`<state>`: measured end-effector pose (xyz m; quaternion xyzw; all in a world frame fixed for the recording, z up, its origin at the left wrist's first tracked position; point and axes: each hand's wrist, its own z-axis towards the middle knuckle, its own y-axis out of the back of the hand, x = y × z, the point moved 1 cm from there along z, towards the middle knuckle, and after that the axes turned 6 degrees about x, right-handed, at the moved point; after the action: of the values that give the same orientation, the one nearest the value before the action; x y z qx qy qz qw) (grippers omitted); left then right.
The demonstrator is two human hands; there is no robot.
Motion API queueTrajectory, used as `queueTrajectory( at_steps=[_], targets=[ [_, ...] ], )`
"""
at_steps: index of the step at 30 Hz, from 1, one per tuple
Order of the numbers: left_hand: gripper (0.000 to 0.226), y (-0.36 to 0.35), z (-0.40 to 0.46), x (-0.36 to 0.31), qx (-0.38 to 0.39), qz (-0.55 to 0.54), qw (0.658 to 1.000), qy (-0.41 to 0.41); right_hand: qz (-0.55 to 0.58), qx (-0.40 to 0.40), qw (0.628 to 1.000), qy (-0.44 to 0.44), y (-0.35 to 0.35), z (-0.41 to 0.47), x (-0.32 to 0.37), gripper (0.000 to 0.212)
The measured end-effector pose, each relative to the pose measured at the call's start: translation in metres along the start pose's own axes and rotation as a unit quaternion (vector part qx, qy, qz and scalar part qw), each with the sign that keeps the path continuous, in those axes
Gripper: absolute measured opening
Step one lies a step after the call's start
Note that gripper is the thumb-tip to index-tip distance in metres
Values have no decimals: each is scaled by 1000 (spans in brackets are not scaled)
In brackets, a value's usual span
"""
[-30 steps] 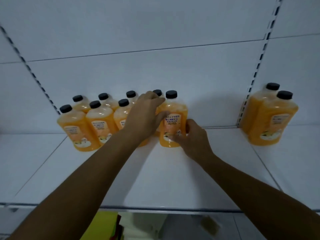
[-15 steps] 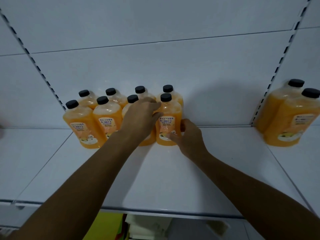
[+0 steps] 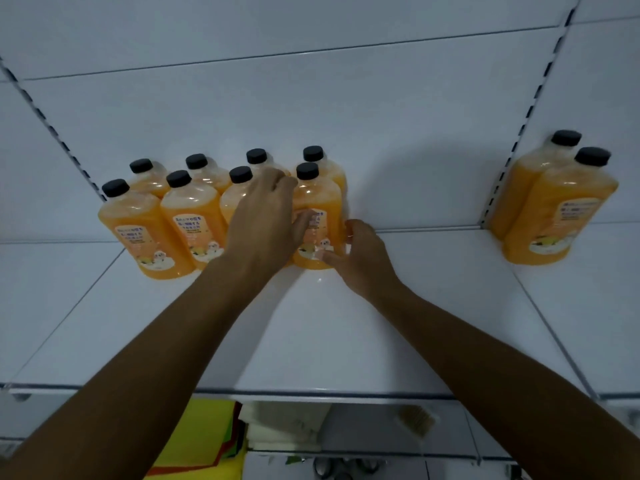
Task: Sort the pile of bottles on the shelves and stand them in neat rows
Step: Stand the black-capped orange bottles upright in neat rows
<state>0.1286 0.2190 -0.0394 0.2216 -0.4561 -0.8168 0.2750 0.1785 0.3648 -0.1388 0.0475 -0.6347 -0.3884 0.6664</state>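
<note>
Several orange juice bottles with black caps stand in two rows at the back of the white shelf [image 3: 346, 334]. The rightmost front bottle [image 3: 322, 199] stands upright at the end of the front row. My left hand [image 3: 266, 216] reaches over the third front bottle [image 3: 235, 199] and holds the rightmost one, thumb on its label and fingers curled at its shoulder. My right hand [image 3: 360, 258] grips its lower right side, thumb in front near the base.
Two more orange bottles [image 3: 554, 209] stand on the neighbouring shelf bay at the right, past a slotted upright [image 3: 530, 109]. Bare shelf lies between them and the rows. Below the shelf edge are yellow sheets [image 3: 211, 434] and white stacked items [image 3: 284, 427].
Both hands have slid the rightmost front bottle left against the third one, closing the gap. The view has shifted so that the rows sit further left.
</note>
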Motion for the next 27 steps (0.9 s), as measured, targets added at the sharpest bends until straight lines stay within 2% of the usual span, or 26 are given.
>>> queueTrajectory(
  at_steps=[3, 8, 12, 14, 16, 19, 21, 24, 27],
  targets=[
    [40, -7, -9, -16, -72, -48, 996, -13, -9, -33, 999, -12, 16, -14, -12, 69],
    [41, -37, 8, -80, -15, -155, 982, -105, -33, -115, 992, -27, 81, -43, -49, 53],
    [53, -57, 34, -141, 59, -202, 971, -112, -27, -229, 970, -75, 143, -63, -80, 37],
    [58, -64, 46, -170, 74, -231, 960, -136, -14, -285, 954, -94, 174, -71, -94, 40],
    [63, -70, 60, -195, 96, -245, 954, -145, 17, -315, 942, -117, 201, -74, -112, 55],
    [69, -81, 79, -228, 123, -230, 953, -154, -4, -274, 949, -154, 228, -70, -138, 93],
    [68, -87, 88, -244, 138, -230, 951, -156, -1, -222, 961, -166, 239, -65, -150, 105],
    [59, -95, 94, -255, 136, -242, 949, -149, 56, -143, 975, -161, 244, -59, -151, 96],
    [51, -99, 95, -253, 112, -260, 949, -141, 100, -135, 978, -125, 238, -58, -148, 69]
  ],
)
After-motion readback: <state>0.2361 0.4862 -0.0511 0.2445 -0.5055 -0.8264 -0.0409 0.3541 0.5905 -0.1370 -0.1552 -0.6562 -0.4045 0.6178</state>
